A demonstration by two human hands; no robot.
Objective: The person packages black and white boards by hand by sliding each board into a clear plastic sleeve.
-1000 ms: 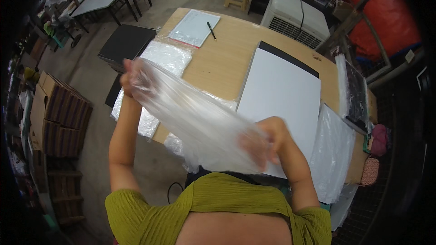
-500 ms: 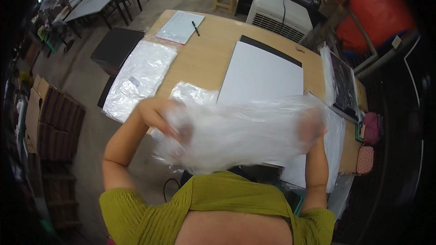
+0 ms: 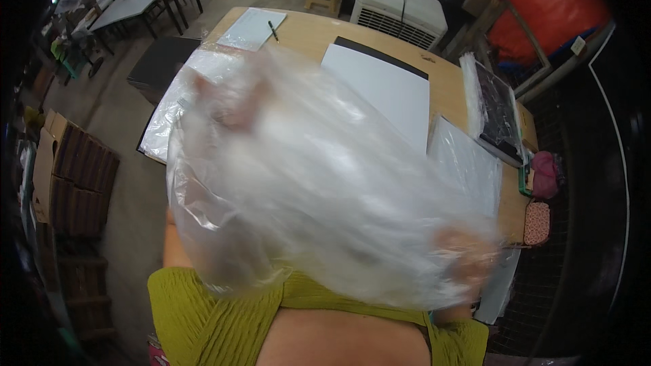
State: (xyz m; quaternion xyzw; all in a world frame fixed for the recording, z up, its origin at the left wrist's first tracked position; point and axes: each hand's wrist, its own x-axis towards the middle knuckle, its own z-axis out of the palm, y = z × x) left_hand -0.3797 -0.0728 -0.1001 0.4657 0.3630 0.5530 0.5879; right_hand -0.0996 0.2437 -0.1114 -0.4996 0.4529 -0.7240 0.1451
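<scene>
A large, crumpled clear plastic bag [image 3: 325,183] is held up above the near side of the table, spread slantwise between my hands. My left hand [image 3: 237,105], blurred and seen through the plastic, grips the bag at its upper left. My right hand [image 3: 468,257], also blurred behind the film, holds its lower right end. Beyond the bag lies a white sheet or board [image 3: 386,88] with a black strip at its far edge. A pile of folded clear plastic bags [image 3: 163,125] at the left is partly covered by the held one.
On the wooden table [image 3: 308,30] are a paper pad [image 3: 251,29] and a pen [image 3: 272,30]. Plastic-wrapped sheets [image 3: 468,156] and a wrapped dark panel [image 3: 495,112] sit right, near a pink pouch [image 3: 536,222]. Cardboard boxes [image 3: 81,176] stand left; an air cooler [image 3: 400,12] stands behind.
The bag has spread from a bunched strip into a wide, slanted sheet. My left hand has risen up and leftward, and my right hand has dropped lower. The view has shifted slightly.
</scene>
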